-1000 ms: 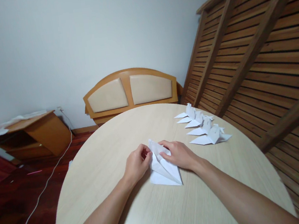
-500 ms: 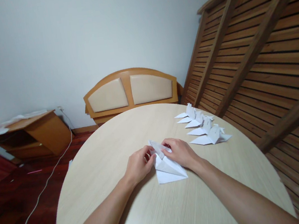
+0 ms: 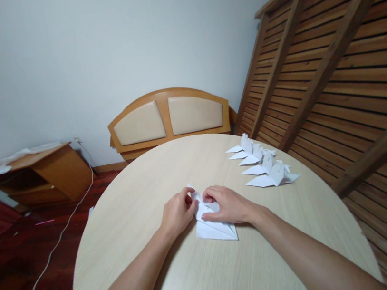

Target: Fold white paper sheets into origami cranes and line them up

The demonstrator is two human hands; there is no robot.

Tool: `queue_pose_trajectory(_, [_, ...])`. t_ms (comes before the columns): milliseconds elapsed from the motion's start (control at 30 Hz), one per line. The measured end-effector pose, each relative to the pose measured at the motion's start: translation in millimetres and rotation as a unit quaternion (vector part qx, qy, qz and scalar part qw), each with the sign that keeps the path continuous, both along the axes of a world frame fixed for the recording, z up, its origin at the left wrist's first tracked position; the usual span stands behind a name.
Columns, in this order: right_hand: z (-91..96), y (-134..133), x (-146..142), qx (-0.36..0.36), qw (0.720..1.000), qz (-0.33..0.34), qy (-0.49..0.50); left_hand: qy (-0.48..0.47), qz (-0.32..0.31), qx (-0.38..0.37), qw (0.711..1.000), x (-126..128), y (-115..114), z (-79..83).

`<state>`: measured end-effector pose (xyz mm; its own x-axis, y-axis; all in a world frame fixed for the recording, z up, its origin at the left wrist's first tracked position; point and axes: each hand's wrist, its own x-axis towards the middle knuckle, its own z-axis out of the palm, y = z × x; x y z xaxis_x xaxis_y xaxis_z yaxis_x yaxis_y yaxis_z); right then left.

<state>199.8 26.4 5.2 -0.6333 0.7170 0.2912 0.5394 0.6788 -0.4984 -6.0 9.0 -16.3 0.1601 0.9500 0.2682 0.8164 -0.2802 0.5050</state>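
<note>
A sheet of white folded paper (image 3: 214, 231) lies on the pale round table (image 3: 184, 280) between my hands. My left hand (image 3: 178, 212) pinches its left edge near the pointed top, thumb and forefinger closed on it. Over the paper's right side rests my right hand (image 3: 228, 203), its thumb stretched across a fold and its fingers curled above, with a gap between them. Part of the paper is hidden under the right hand. To the right stand several white folded paper birds (image 3: 273, 174) in a row.
Behind the table is a wooden headboard (image 3: 164, 94) with cream panels. Large wooden slats (image 3: 352, 94) lean along the right side. A low wooden cabinet (image 3: 61, 175) stands at the left, and a white cable (image 3: 55, 248) crosses the dark red floor.
The paper has turned a little and shifted slightly left and nearer to me. My right thumb has moved down across the fold, and the right-hand fingers have moved left.
</note>
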Motion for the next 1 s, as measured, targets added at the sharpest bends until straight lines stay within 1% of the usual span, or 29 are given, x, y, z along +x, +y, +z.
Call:
queue_pose_trajectory(67, [-2.5,1,1,0.006,1.0,0.021,-0.012,-0.008,0.01,0.007,1.0,-1,1,-1.3])
queue_pose_trajectory(167, [-5.7,2,1,0.012,0.999,0.045,-0.018,-0.046,0.021,0.01,0.999,-3,5,-5.1])
queue_pose_trajectory(267, [-6.5,4,1,0.012,0.997,0.07,-0.022,-0.111,0.026,0.007,0.993,-6,12,-11.9])
queue_pose_trajectory(367, [-4.9,3,0,0.006,0.995,0.094,-0.022,-0.184,0.015,0.002,0.983,-10,19,-18.5])
queue_pose_trajectory(433, [-3.3,2,0,0.002,0.994,0.105,-0.02,-0.209,0.017,-0.002,0.978,-11,22,-20.4])
queue_pose_trajectory(600, [-1.7,0,-2,0.0,0.993,0.12,-0.017,-0.223,0.041,-0.003,0.974,-10,23,-17.9])
queue_pose_trajectory(800, [-4.6,-2,-4,0.001,0.992,0.128,-0.009,-0.278,0.057,0.023,0.959,-9,26,-16.3])
queue_pose_trajectory(1000, [-1.9,-2,-1,0.009,0.991,0.132,-0.017,-0.278,0.086,0.017,0.957,-20,33,-15.5])
